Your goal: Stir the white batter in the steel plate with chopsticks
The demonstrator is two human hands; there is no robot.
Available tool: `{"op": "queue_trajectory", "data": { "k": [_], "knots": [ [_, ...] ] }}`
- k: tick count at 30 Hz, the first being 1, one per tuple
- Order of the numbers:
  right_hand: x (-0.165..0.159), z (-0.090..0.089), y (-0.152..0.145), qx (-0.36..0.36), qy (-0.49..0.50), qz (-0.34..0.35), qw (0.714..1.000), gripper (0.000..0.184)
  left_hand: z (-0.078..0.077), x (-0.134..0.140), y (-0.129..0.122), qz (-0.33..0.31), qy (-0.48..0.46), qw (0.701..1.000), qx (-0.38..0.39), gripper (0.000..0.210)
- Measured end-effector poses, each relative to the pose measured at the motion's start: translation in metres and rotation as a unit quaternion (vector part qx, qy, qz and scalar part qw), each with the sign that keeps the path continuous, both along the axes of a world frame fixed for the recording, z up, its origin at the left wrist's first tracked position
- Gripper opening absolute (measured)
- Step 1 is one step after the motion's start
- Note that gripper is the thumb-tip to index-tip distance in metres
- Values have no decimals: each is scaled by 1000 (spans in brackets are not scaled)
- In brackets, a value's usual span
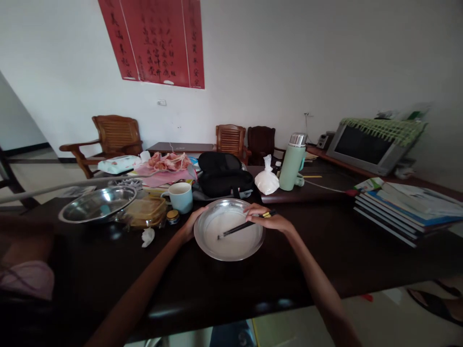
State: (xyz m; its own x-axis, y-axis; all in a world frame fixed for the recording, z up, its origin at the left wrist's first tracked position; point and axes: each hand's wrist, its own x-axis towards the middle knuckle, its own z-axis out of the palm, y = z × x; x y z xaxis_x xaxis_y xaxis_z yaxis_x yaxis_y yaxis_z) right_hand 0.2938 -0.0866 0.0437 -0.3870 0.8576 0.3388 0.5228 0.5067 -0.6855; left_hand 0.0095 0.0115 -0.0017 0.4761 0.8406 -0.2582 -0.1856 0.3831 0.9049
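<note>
A round metal basin (pixel 229 256) stands on the dark table before me, with a whitish mixture (pixel 231 241) covering its bottom. My left hand (pixel 191 224) grips the basin's left rim, its fingers partly hidden behind the edge. In my right hand (pixel 265 219), closed over the right side of the basin, is a pair of dark chopsticks (pixel 238 227) with yellow bands near the top. They slant down to the left, and their silvery tips reach into the whitish mixture. A tied plastic bag of white powder (pixel 266 182) sits beyond the basin.
Left of the basin are a light-blue mug (pixel 181 198), a small jar (pixel 172 217), plastic boxes (pixel 144 212), a crumpled tissue (pixel 148 237) and another metal bowl (pixel 97 205). A black case (pixel 224 180) and green thermos (pixel 292 166) stand behind; stacked books (pixel 405 212) lie right.
</note>
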Motion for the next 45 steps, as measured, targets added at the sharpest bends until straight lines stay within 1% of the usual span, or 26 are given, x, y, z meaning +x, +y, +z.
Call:
{"op": "queue_trajectory", "data": {
  "k": [3, 5, 7, 9, 10, 11, 14, 16, 18, 20, 21, 22, 23, 25, 27, 29, 31, 33, 34, 36, 38, 39, 40, 42, 44, 45],
  "knots": [
    [5, -1, 3, 25, 9, -62, 998, 23, -2, 0, 2, -1, -9, 1000, 2, 26],
    [13, 1, 2, 27, 14, -76, 997, 27, -2, 0, 2, 6, 0, 1000, -3, 27],
    [14, 2, 0, 9, 11, -48, 999, 28, 1, 0, 0, 8, 7, 1000, -7, 27],
    [9, 1, 0, -3, 1, -15, 1000, 26, 3, 0, -2, 8, 6, 1000, -5, 26],
    [5, -1, 2, -1, -2, -10, 1000, 25, 4, 0, -3, 9, 4, 1000, -2, 25],
    [3, -3, 4, 7, -3, -18, 1000, 24, 4, 0, -3, 10, 3, 1000, -1, 25],
    [7, -5, 8, 36, 11, -82, 996, 25, 4, 1, -3, 14, 8, 1000, -5, 26],
    [13, -4, 8, 42, 15, -99, 994, 25, 4, 1, -2, 14, 11, 1000, -8, 26],
    [13, -3, 5, 34, 10, -71, 997, 23, 4, 2, -2, 14, 13, 1000, -8, 25],
    [5, -4, 3, 29, 0, -24, 999, 20, 4, 2, -2, 16, 14, 1000, -6, 24],
    [1, -5, 3, 32, -4, -12, 999, 19, 4, 2, -2, 18, 14, 1000, -6, 23],
    [-1, -6, 4, 37, -6, -12, 999, 19, 4, 1, -2, 18, 13, 1000, -6, 23],
    [-1, -6, 5, 45, -5, -27, 999, 19, 4, 1, -2, 17, 12, 1000, -7, 23],
    [6, -4, 6, 55, 7, -76, 996, 24, 5, 1, -3, 17, 12, 1000, -14, 24],
    [16, 1, 4, 51, 14, -92, 994, 28, 5, 1, -2, 19, 15, 1000, -17, 25],
    [17, 5, 0, 38, 10, -63, 997, 30, 5, 2, -2, 20, 14, 1000, -11, 24],
    [6, 4, -3, 25, -3, -17, 1000, 27, 4, 2, -1, 16, 9, 1000, 0, 22],
    [-9, 0, -3, 27, -17, 5, 999, 22, 3, 2, -1, 10, 0, 1000, 7, 22],
    [-14, -1, -2, 34, -22, 1, 999, 20, 3, 2, -1, 8, -5, 1000, 7, 22],
    [-11, -2, 1, 55, -20, -47, 997, 19, 4, 2, -2, 5, -8, 1000, 5, 23],
    [4, 2, 1, 67, -11, -97, 993, 22, 6, 2, -4, 12, 6, 1000, 3, 25],
    [11, 5, -1, 65, -10, -103, 993, 24, 7, 2, -4, 17, 13, 1000, 3, 25],
    [17, 7, -2, 58, -12, -88, 994, 25, 8, 2, -5, 20, 17, 1000, 3, 25],
    [18, 11, -6, 38, -23, -17, 999, 27, 8, 2, -5, 20, 18, 1000, 0, 25],
    [5, 9, -7, 26, -29, 45, 998, 27, 7, 2, -4, 11, 12, 1000, -6, 25],
    [-3, 7, -6, 27, -29, 57, 998, 26, 7, 2, -3, 9, 8, 1000, -8, 25]
  ]
}}
